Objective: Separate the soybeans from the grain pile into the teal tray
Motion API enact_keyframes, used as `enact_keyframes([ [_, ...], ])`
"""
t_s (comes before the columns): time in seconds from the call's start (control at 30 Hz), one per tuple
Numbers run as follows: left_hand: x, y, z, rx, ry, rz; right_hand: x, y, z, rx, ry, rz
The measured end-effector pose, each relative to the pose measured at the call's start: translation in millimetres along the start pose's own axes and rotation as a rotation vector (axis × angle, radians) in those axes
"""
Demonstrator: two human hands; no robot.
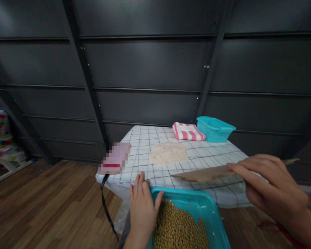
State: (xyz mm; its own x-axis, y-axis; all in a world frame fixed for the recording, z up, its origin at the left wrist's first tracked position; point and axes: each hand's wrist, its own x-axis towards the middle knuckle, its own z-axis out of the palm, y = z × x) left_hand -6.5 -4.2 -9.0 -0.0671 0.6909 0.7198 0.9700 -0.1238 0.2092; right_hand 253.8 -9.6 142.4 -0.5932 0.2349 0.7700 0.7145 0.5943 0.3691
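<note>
A teal plastic basin holds a heap of yellowish-brown, soybean-like beans at the table's near edge. My left hand lies over the basin's left rim, thumb towards the inside, fingers stretched out onto the edge of the tablecloth. In my right hand is a thin, flat brown strip that looks like cardboard, pinched between thumb and fingers. The strip extends left across the near part of the table, beyond the basin's far rim. Past it, a flat mound of pale beige powder or fine grain sits on the cloth.
The table has a white checked tablecloth. Towards the back right lie a folded pink-and-white striped towel and a second teal basin. A blurred-out pink object with a black cable is at the left edge.
</note>
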Motion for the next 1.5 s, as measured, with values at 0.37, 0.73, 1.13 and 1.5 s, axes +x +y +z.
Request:
enact_keyframes([
  [0.37,2.0,0.8,-1.5,0.004,0.017,0.013,40.0,36.1,76.5,-0.206,0.085,-0.078],
  [0.73,4.1,0.1,-5.1,0.071,0.03,0.059,76.0,34.1,106.1,-0.173,-0.052,-0.211],
  [1.13,2.9,-1.0,-3.2,0.041,0.028,0.049,81.2,35.8,98.9,-0.181,-0.031,-0.224],
  [1.5,1.6,-2.6,-2.0,0.012,0.027,0.02,75.0,12.4,66.3,-0.117,0.049,-0.272],
])
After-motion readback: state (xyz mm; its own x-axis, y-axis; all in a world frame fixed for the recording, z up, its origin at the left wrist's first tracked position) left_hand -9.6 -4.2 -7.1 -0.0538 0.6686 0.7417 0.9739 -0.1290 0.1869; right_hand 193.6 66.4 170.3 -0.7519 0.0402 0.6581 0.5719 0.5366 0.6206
